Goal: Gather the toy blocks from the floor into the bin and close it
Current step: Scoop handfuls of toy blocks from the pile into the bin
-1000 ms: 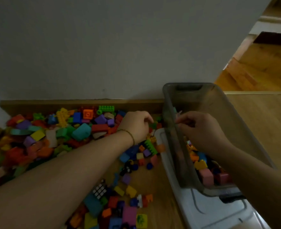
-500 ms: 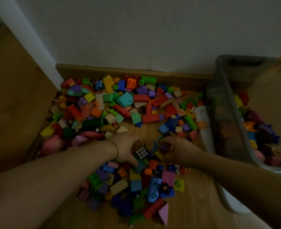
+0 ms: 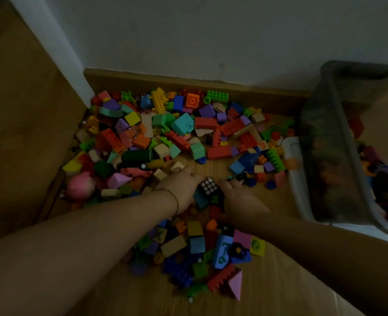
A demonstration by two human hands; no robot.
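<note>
A big heap of coloured toy blocks [image 3: 179, 133] covers the wooden floor along the wall, with a second patch [image 3: 202, 249] nearer to me. My left hand [image 3: 181, 188] and my right hand [image 3: 241, 199] rest palm-down on the blocks in the middle, cupped toward each other. Between them lie a small puzzle cube [image 3: 209, 185] and a teal block [image 3: 201, 198]. The fingers curl around these pieces; the grip itself is hidden. The smoky translucent bin [image 3: 339, 142] stands at the right, partly filled with blocks.
The bin's pale lid [image 3: 295, 179] lies flat under the bin's left side. A wooden baseboard [image 3: 188, 79] and grey wall close off the back. A brown wooden panel [image 3: 17, 133] stands at the left. A pink round toy [image 3: 80, 185] sits at the heap's left edge.
One second ago my right hand was over the bin and my left by the far blocks. Both have come down to the nearer blocks and closed in around the puzzle cube.
</note>
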